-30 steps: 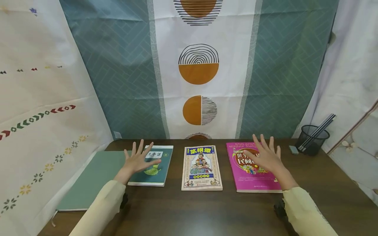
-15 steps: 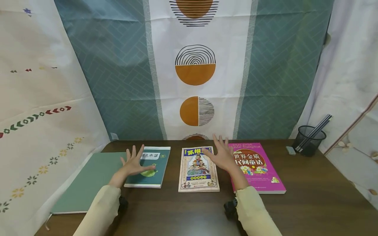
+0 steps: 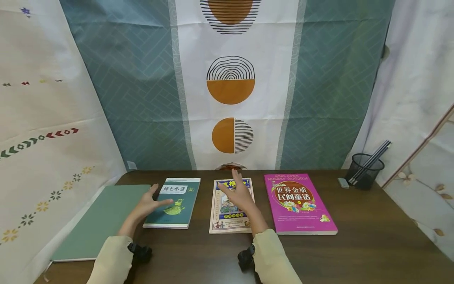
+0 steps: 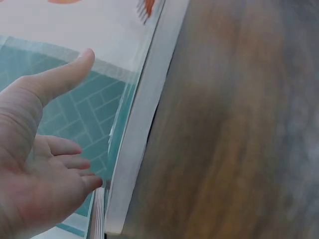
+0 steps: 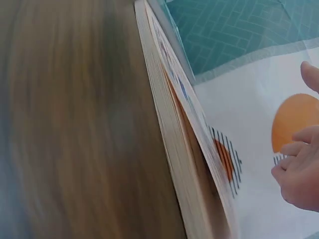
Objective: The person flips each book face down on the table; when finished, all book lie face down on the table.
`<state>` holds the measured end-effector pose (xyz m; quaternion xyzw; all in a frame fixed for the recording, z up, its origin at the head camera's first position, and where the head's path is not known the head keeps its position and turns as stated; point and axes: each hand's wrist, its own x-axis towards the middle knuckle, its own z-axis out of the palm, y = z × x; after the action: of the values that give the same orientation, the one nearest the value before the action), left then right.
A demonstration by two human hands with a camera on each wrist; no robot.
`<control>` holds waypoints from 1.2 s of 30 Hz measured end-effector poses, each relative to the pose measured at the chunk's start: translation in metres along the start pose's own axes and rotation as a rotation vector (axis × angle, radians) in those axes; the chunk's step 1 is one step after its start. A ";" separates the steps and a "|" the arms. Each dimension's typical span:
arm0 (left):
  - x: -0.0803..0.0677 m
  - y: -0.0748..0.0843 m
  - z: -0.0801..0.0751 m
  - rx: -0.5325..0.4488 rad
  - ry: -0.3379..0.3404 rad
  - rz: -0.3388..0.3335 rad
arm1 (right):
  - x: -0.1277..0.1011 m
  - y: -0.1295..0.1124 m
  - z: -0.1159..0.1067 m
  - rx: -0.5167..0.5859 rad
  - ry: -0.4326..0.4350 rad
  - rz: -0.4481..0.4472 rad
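While L hand [image 3: 150, 203] nears teal book [image 3: 172, 203], R hand [image 3: 238, 195] over middle book [image 3: 230, 205]

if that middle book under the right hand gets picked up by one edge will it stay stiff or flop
The middle book will probably flop somewhat: it looks like a thin paperback, and in the right wrist view its cover already lifts off the pages. It likely feels light. Lying flat on the smooth table, it should slide easily under the right hand.

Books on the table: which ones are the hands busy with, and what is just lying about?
In hand:
left hand by the teal book
right hand over the middle illustrated book

Lying about:
pink book
green notebook
black mesh pen cup
small grey eraser
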<state>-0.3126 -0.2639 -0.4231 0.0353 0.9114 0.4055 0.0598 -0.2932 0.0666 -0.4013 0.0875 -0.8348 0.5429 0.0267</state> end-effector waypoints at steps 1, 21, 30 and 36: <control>-0.002 -0.001 -0.001 -0.004 0.001 0.002 | 0.000 0.000 0.003 0.021 -0.002 0.006; -0.012 -0.027 -0.013 -0.237 -0.020 0.042 | 0.010 0.003 0.082 0.345 -0.071 0.018; -0.013 -0.025 -0.011 -0.226 -0.002 0.034 | 0.013 0.000 0.111 0.413 -0.062 0.114; -0.010 -0.023 -0.009 -0.175 0.017 0.011 | 0.016 -0.004 0.124 0.385 -0.014 0.135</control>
<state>-0.3047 -0.2873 -0.4335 0.0316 0.8727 0.4843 0.0527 -0.3020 -0.0503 -0.4464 0.0388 -0.7197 0.6924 -0.0327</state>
